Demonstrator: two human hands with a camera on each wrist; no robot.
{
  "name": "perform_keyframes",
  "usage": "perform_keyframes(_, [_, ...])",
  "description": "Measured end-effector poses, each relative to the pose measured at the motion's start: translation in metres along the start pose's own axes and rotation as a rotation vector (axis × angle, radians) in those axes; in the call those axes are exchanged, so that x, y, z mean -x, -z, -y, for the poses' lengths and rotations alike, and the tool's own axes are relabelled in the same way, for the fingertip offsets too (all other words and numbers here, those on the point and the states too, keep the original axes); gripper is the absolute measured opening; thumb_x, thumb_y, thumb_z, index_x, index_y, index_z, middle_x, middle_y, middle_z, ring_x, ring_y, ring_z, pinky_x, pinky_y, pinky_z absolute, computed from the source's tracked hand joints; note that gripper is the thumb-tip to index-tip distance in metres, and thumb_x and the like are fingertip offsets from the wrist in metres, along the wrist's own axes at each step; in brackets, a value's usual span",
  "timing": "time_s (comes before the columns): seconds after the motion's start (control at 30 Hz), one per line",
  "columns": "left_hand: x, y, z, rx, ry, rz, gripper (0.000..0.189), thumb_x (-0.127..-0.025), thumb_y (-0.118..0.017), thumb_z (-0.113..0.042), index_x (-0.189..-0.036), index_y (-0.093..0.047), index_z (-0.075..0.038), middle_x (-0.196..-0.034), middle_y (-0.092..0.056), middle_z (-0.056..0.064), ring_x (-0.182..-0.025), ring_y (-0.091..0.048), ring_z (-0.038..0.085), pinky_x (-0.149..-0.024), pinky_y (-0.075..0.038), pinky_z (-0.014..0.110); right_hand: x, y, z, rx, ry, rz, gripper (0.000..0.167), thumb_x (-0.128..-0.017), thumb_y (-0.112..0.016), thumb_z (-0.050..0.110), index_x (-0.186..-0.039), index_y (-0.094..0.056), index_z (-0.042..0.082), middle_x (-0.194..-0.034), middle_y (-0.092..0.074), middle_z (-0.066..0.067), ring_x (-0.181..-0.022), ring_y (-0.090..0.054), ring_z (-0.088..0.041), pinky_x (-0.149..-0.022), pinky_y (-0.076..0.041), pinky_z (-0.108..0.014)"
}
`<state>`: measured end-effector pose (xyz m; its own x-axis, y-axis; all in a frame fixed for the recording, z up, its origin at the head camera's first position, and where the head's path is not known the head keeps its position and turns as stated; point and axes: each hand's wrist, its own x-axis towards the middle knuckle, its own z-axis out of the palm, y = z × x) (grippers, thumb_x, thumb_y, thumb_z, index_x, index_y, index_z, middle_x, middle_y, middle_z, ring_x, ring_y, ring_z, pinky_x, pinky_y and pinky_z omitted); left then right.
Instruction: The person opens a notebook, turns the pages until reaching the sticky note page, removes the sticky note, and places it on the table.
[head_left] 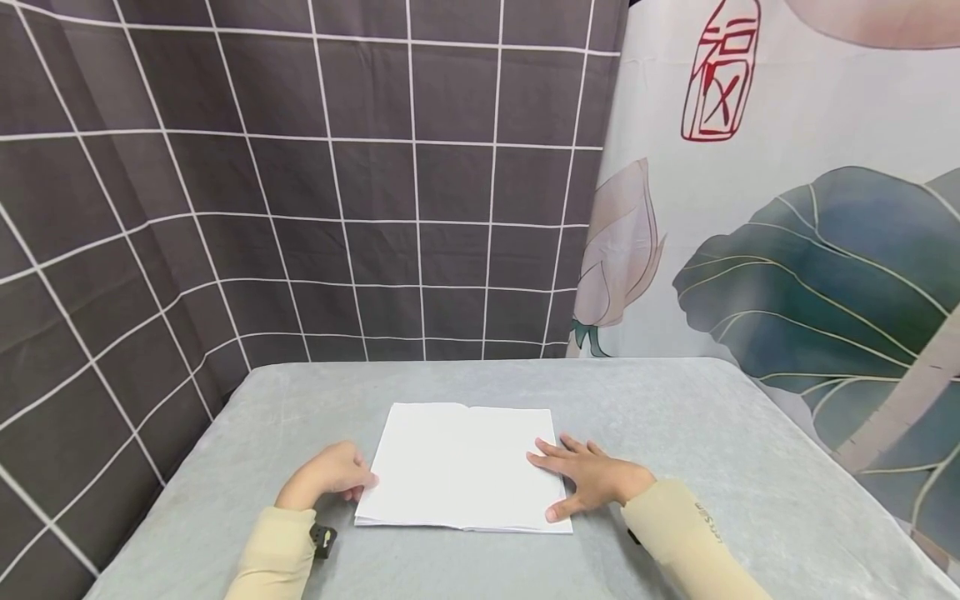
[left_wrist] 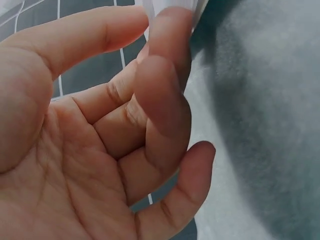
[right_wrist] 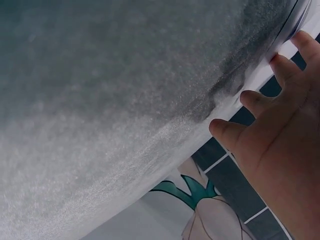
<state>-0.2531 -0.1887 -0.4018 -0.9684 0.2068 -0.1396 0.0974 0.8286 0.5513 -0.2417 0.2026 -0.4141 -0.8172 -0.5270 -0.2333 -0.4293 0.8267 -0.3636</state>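
An open book (head_left: pixel 461 467) with blank white pages lies flat on the table, its fold running down the middle. At its left edge my left hand (head_left: pixel 333 472) pinches the paper between thumb and forefinger. In the left wrist view, the other fingers of the left hand (left_wrist: pixel 115 115) are bent, and a bit of white paper (left_wrist: pixel 170 5) shows at the fingertips. Across the book, my right hand (head_left: pixel 588 477) rests with spread fingers on the right page's edge. The right wrist view shows the right hand (right_wrist: pixel 280 125) with its fingers apart beside the book's edge (right_wrist: pixel 295 22).
A grey cloth covers the table (head_left: pixel 660 417). Behind it hangs a dark curtain (head_left: pixel 375 183) with white grid lines. To the right is a white curtain (head_left: pixel 652 100) printed with a lotus bud and leaves.
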Motion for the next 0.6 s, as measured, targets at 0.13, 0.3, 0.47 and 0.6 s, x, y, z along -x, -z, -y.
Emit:
perform_keyframes(0.13, [0.003,0.004,-0.007,-0.047,0.043,-0.042,0.032,-0.081,-0.069,-0.020,-0.053,-0.058,-0.006,-0.046,-0.046,-0.003,-0.046,-0.041,0.011,-0.048,-0.033,0.024,0.000,-0.001,0.000,0.008,-0.002,-0.009,0.089,-0.073,-0.074,0.053,-0.148,-0.037,0.020,-0.158,-0.027,-0.007,-0.145,-0.015,-0.044,-0.110,-0.012,-0.066])
perform_keyframes(0.3, [0.007,0.010,-0.022,-0.112,0.085,-0.116,0.027,-0.086,-0.066,-0.026,-0.068,-0.059,-0.006,-0.059,-0.049,0.001,-0.056,-0.044,0.015,-0.052,-0.035,0.027,0.001,-0.002,0.001,0.006,-0.004,-0.023,0.088,-0.074,-0.073,0.053,-0.147,-0.039,0.019,-0.158,-0.028,-0.007,-0.145,-0.015,-0.044,-0.110,-0.012,-0.067])
perform_keyframes(0.47, [0.010,0.009,-0.041,-0.186,-0.018,-0.202,0.019,-0.086,-0.066,-0.025,-0.081,-0.064,-0.006,-0.073,-0.060,0.003,-0.065,-0.052,0.016,-0.058,-0.042,0.032,0.001,-0.002,0.003,0.001,-0.017,-0.030,0.085,-0.076,-0.072,0.053,-0.146,-0.040,0.019,-0.158,-0.028,-0.006,-0.146,-0.015,-0.043,-0.110,-0.011,-0.066])
perform_keyframes(0.6, [0.013,-0.002,-0.058,-0.207,-0.129,-0.240,0.014,-0.083,-0.069,-0.022,-0.081,-0.066,-0.008,-0.077,-0.064,0.002,-0.067,-0.054,0.014,-0.062,-0.045,0.033,0.001,-0.003,0.004,0.009,-0.029,-0.033,0.084,-0.076,-0.071,0.054,-0.146,-0.040,0.020,-0.158,-0.029,-0.005,-0.146,-0.015,-0.042,-0.110,-0.012,-0.066])
